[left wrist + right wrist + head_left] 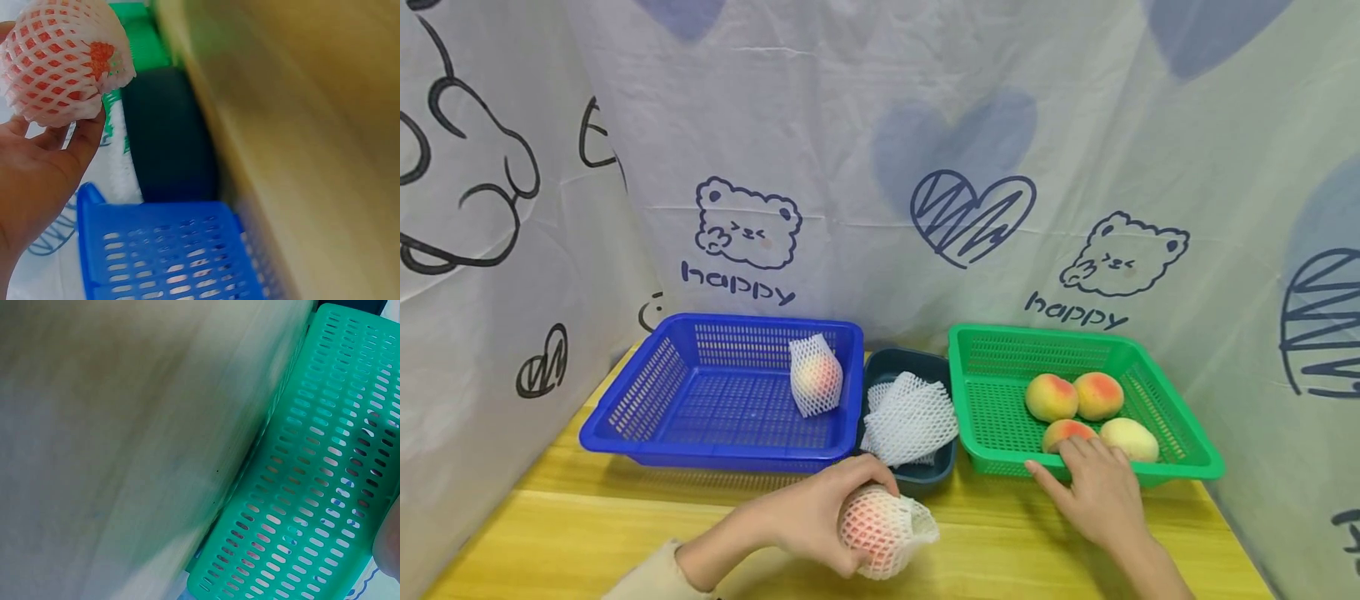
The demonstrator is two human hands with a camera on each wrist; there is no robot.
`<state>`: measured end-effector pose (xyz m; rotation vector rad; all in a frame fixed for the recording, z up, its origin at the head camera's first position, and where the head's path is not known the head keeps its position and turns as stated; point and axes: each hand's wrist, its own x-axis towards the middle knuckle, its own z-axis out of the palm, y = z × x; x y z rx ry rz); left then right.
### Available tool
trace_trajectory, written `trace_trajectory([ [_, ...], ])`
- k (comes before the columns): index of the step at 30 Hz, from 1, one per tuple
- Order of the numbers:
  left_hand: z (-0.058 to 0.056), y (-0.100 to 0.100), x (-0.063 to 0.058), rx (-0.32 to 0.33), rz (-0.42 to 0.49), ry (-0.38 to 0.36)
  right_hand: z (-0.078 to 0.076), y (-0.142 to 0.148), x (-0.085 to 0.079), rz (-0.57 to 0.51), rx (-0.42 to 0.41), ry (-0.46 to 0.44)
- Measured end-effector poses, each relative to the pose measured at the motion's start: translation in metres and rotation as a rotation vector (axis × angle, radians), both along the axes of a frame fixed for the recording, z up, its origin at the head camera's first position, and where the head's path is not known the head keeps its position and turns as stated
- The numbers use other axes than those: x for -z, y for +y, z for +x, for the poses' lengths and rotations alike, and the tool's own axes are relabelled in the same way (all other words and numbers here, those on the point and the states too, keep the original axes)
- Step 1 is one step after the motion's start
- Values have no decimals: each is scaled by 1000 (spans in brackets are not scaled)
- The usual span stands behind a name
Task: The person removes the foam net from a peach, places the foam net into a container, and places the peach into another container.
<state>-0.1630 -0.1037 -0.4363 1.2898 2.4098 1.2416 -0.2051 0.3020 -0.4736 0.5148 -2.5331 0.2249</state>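
Observation:
Above the wooden table my left hand [816, 512] holds a peach in a white foam net [880, 532], thumb and fingers curled round it. The net's loose end sticks out to the right. In the left wrist view, reddish skin of that netted peach [59, 59] shows through the mesh. My right hand [1101, 492] reaches over the front rim of the green basket [992, 454]. Its fingertips lie on the near peach [1063, 432], with the thumb spread apart at the rim. Beside it is a pale peach [1129, 439]; two more peaches [1051, 397] lie behind.
At the left stands a blue basket [730, 457] holding another netted peach [817, 377]. A dark tray [917, 479] with white foam nets [912, 419] sits between the two baskets. A printed cloth [850, 125] hangs behind and along the sides of the table [587, 533].

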Motion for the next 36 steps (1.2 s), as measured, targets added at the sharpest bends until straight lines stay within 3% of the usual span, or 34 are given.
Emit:
trace_trajectory([
  [14,-1,-1,28,-92,-172,-27,-1,-2,1,-8,-9,10],
  [23,0,-1,26,-132,-267,21,-2,0,2,-7,-4,16],
  [30,2,-5,30,-142,-246,-18,-1,0,3,-3,-1,12],
  [36,1,-6,28,-157,-236,14,-1,0,2,-2,1,7],
])
